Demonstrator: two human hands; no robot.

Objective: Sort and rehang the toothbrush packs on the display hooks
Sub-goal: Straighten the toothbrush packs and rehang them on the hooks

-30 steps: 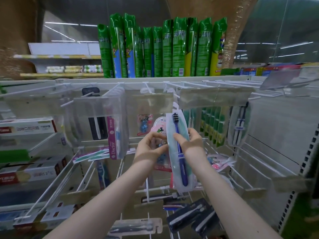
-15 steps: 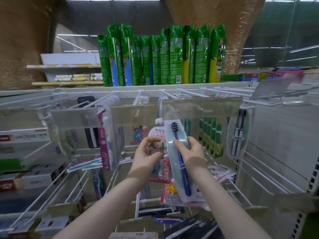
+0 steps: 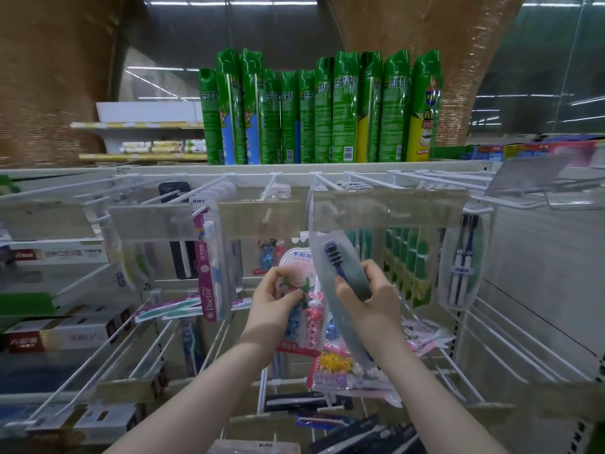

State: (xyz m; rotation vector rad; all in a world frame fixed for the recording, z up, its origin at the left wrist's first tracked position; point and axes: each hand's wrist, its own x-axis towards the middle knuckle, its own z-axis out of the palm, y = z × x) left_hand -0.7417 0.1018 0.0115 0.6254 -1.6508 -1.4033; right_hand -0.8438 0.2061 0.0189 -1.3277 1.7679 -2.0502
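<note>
The right hand [image 3: 371, 301] grips a clear, glossy, curved blister pack [image 3: 339, 317] holding a navy dark-bristled brush [image 3: 332, 255]; left hand [image 3: 273, 304] pinches a pink cartoon-printed card pack [image 3: 299, 262].

Clear glossy plastic blister pack with dark blue toothbrush [image 3: 340, 253], pink glossy card-backed children's pack [image 3: 296, 260], smooth white-coated metal wire hooks [image 3: 108, 352], cloudy translucent plastic label strips [image 3: 389, 208], shiny green film-wrapped spray cans [image 3: 343, 109], matt cream painted shelf [image 3: 294, 168].

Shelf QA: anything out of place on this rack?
Yes: pink kids' packs lie heaped across the lower hooks, unhung; two slim packs lie flat across them at left; left hand grips a kids' pack, right hand a blue toothbrush pack.
</note>
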